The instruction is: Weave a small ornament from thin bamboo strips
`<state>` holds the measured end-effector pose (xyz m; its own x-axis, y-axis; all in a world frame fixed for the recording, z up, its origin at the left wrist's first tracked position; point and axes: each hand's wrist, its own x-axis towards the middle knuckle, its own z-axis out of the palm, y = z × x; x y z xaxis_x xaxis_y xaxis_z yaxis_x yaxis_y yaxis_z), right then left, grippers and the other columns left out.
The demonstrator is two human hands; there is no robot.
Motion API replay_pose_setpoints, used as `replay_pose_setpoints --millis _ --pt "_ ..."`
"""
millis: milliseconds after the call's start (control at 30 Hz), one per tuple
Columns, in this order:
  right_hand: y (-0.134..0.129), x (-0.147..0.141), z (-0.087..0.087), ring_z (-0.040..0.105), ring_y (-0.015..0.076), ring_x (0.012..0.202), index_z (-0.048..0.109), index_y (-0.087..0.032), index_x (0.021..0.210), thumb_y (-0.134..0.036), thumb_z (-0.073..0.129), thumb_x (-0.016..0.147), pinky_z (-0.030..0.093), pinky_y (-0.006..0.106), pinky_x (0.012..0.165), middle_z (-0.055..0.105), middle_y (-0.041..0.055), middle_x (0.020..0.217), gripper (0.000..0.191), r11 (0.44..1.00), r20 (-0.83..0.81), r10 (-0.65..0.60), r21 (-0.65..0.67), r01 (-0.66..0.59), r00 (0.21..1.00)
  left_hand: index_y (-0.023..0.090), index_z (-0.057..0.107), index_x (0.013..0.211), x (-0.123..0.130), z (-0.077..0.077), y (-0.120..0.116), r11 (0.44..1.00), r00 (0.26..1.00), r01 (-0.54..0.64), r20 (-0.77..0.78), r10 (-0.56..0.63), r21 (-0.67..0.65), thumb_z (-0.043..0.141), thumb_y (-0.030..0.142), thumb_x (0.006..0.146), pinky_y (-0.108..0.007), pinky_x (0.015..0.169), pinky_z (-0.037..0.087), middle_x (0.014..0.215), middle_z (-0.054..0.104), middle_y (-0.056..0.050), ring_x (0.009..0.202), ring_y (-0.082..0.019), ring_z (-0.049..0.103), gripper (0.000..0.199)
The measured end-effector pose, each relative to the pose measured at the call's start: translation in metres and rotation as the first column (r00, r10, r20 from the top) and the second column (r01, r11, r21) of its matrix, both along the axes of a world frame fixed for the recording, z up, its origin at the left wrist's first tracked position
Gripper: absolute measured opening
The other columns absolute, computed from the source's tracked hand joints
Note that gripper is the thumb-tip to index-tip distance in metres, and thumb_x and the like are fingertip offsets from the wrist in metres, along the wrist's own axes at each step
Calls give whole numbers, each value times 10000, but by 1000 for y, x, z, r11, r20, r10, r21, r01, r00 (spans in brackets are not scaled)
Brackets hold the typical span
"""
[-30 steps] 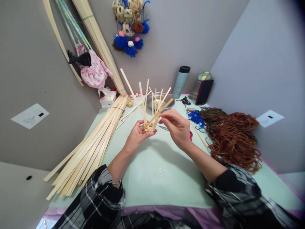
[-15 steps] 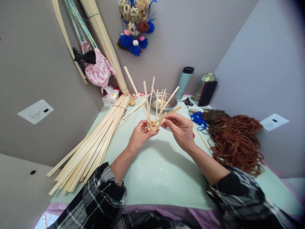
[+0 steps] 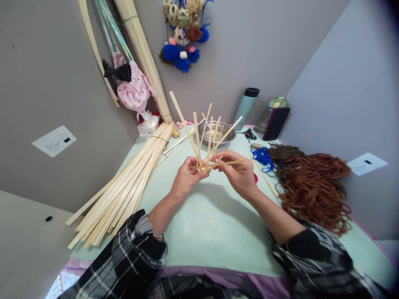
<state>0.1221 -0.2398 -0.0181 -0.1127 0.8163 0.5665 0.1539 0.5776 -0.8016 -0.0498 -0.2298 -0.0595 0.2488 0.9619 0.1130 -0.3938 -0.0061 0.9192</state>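
Observation:
A small woven piece of pale bamboo strips (image 3: 204, 167) is held above the middle of the table, its loose strip ends fanning upward and to the right. My left hand (image 3: 186, 176) pinches its left side between thumb and fingers. On the other side, my right hand (image 3: 238, 171) has thumb and fingertips closed on a strip (image 3: 232, 162) at the weave's right edge, which lies across the hand. Behind the upright strips stands a metal bowl (image 3: 229, 138). Fingers partly hide the woven base.
At left lies a bundle of flat strips (image 3: 124, 191). Brown cord (image 3: 318, 182) and blue yarn (image 3: 262, 158) lie at right. Farther back are scissors (image 3: 248, 133), a tumbler (image 3: 246, 109), a bottle (image 3: 264, 118) and a dark phone (image 3: 276, 123). Water drops dot the green tabletop (image 3: 215, 245).
The strip at my right hand has swung down from slanting upward to nearly level. My left hand keeps its hold on the weave. The whole view has shifted slightly.

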Motion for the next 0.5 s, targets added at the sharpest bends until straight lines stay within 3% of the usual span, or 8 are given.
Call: replay_pose_setpoints --millis 133,300,500 --pt "-4 0 2 688 158 744 727 -225 972 -207 636 906 565 297 661 731 37 925 114 996 170 16 88 -31 985 186 560 957 0 -4 0 1000 1000 9 -4 -9 4 882 229 641 -343 897 513 947 686 -1 925 -163 683 453" --pt "0 4 -1 700 162 807 697 -225 993 -197 547 960 543 287 702 745 47 961 156 973 326 -100 231 23 940 184 579 959 1 -4 1 1000 1000 22 -8 -22 3 877 232 644 -347 899 504 953 687 -3 910 -159 673 436" --pt "11 8 -14 669 163 775 641 -215 951 -184 476 972 479 267 657 709 45 893 169 949 539 -245 305 85 806 178 635 974 -1 -4 0 999 998 25 -54 -27 -24 873 196 630 -334 916 489 951 699 -6 894 -150 674 418"
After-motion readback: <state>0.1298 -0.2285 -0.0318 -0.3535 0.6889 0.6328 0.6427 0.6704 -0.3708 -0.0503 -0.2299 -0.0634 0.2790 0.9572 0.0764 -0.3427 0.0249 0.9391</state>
